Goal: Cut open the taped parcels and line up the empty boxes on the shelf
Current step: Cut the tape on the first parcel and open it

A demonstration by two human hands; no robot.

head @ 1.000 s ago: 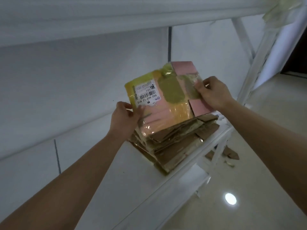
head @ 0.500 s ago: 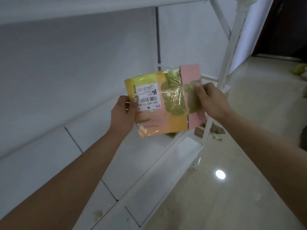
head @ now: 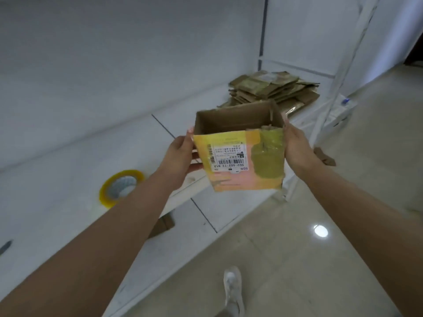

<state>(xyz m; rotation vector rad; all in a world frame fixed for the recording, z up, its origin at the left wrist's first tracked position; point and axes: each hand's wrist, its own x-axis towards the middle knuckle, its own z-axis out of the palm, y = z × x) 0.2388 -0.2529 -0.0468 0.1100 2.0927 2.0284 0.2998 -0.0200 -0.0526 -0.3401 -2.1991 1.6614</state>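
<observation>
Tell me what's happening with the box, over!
Left hand and right hand grip the box by its sides. Box open, looks empty, held above the shelf. Tape roll on shelf, left of box.

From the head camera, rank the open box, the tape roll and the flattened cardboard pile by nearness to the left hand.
1. Open box: in the left hand itself.
2. Tape roll: on the shelf, lower left of that hand.
3. Flattened cardboard pile: far end of the shelf, upper right.

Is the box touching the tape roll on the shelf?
Apart. The head view shows the box held up in both hands, with bare shelf between it and the tape roll.
</observation>
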